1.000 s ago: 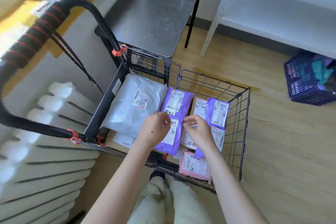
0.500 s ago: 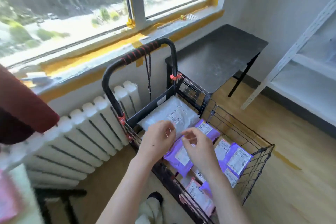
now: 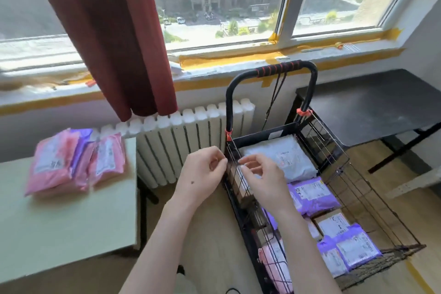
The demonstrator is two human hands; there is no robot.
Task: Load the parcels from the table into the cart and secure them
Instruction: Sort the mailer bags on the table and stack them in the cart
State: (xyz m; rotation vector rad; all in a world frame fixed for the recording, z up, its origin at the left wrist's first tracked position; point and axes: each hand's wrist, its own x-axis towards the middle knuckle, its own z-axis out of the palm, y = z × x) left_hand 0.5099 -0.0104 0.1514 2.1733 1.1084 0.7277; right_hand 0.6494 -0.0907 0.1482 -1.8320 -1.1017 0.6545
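Left hand point(image 3: 202, 174): mine, raised over the cart's near left corner; fingers curled, thumb tip close to the forefinger. I cannot tell whether it pinches anything.
Right hand point(image 3: 261, 180): mine, just beside the left, above the cart's left rim; fingers loosely bent and spread, nothing in them.
Cart point(image 3: 358, 186): black wire basket, right of centre, handle point(image 3: 281, 67) at the far end.
Parcels in cart: white bag point(image 3: 281, 157) at the far end; purple bag point(image 3: 312, 196) nearer; brown box point(image 3: 333, 223) next; a second purple bag point(image 3: 355, 248) at the near right; pink bag point(image 3: 274, 262) at the near left.
Parcels not yet loaded: pink stack point(image 3: 55, 164) and pink pack point(image 3: 107, 157), on the pale table point(image 3: 59, 222) at left, well apart from the cart.
Radiator point(image 3: 191, 133): white, between table and cart, under the window.
Dark table point(image 3: 370, 107): far right, behind the cart.
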